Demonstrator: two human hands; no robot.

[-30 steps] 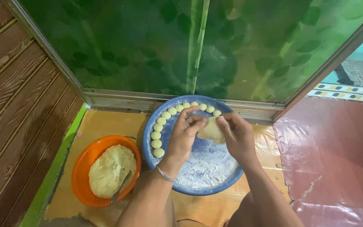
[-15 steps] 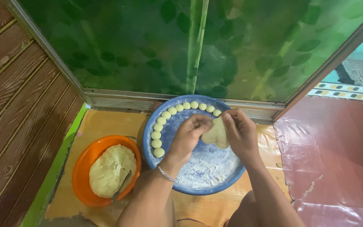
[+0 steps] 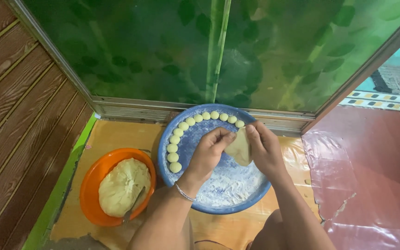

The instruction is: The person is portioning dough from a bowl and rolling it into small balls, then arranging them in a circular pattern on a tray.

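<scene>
Overhead, left hand (image 3: 208, 155) & right hand (image 3: 265, 150) pinch a dough piece (image 3: 239, 147) w/ narrowed fingers above floured blue tray (image 3: 228, 203); dough balls (image 3: 181, 132) line rim, keeping the centre free.

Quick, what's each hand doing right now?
Left hand: closed, pinching the dough piece.
Right hand: closed, holding the same dough piece.

The left hand (image 3: 209, 150) and the right hand (image 3: 262, 148) are raised together, fingertips almost meeting, fingers curled in a pinch. Both forearms are extended forward.
</scene>
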